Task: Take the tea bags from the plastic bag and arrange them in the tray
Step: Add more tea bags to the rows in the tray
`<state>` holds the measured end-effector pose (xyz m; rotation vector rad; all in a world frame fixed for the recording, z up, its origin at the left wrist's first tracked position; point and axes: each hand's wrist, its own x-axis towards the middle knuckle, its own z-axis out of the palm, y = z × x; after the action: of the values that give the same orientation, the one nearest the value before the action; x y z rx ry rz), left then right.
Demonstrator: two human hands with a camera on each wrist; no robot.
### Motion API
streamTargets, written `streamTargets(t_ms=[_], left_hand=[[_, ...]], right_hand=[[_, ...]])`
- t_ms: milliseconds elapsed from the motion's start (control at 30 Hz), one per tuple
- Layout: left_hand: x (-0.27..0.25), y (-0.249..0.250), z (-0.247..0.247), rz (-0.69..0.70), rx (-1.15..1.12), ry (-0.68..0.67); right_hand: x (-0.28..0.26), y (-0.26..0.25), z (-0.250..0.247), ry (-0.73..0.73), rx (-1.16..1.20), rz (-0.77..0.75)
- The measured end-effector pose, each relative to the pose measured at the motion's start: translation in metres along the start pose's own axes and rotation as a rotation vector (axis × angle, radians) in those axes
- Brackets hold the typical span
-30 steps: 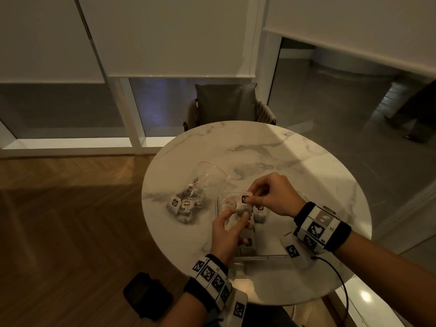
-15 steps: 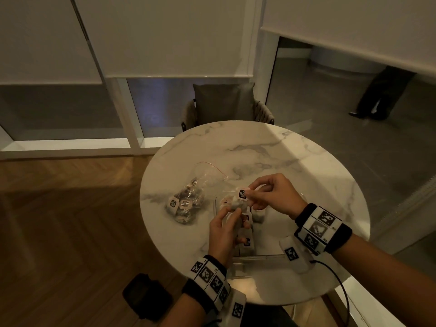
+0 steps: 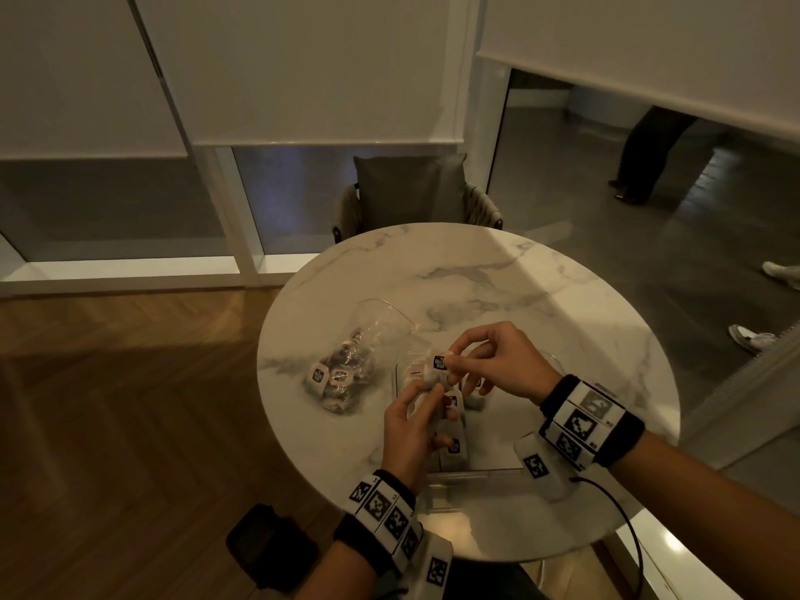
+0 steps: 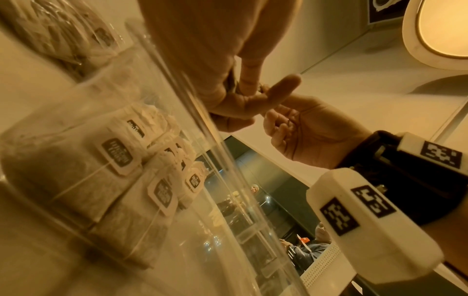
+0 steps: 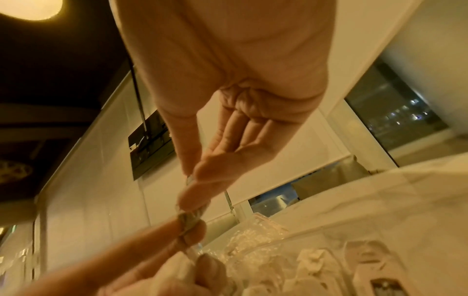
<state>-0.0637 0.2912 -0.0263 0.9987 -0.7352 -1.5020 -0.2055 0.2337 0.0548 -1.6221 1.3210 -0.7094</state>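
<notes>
I have one small white paper tea bag (image 3: 426, 376) held between both hands, just above the far end of the clear plastic tray (image 3: 498, 469) on the round white marble surface (image 3: 498, 279). My right hand (image 3: 498, 361) pinches the bag's dark-printed paper tag (image 3: 439, 362) between thumb and forefinger, the other fingers loosely curled. My left hand (image 3: 411, 426) comes up from below and grips the pouch end with its fingertips. The bag's long axis therefore runs from the left hand, on the tray's near side, up and away to the right hand on its far side. The wrist views show the two pinches almost touching, with only a short stretch of bag between them.

The tray lies directly beneath the hands, and white tea bags already set down (image 4: 119, 180) lie side by side in it, tags up. The crumpled clear plastic bag (image 3: 346, 365), with more tea bags inside, rests on the surface just left of the tray, nearer my left hand.

I judge the next move to be a short lowering into the tray, so neither hand has far to travel.
</notes>
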Motion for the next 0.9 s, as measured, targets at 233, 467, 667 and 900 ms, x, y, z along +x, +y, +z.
streamTargets(t_ms=[233, 467, 667, 900], left_hand=[[0.0010, -0.0010, 0.0001, 0.003, 0.036, -0.015], [0.0019, 0.0020, 0.0035, -0.026, -0.017, -0.047], [0.0011, -0.0013, -0.0008, -0.004, 0.067, -0.099], [0.0013, -0.0027, -0.0013, 0.000, 0.073, -0.110]], right_hand=[[-0.0007, 0.0017, -0.0013, 0.145, -0.097, -0.106], [0.0018, 0.0021, -0.0053, 0.062, -0.101, -0.109], [0.0055, 0.0052, -0.0053, -0.053, -0.059, -0.089], [0.0046, 0.0070, -0.0071, 0.015, -0.063, -0.070]])
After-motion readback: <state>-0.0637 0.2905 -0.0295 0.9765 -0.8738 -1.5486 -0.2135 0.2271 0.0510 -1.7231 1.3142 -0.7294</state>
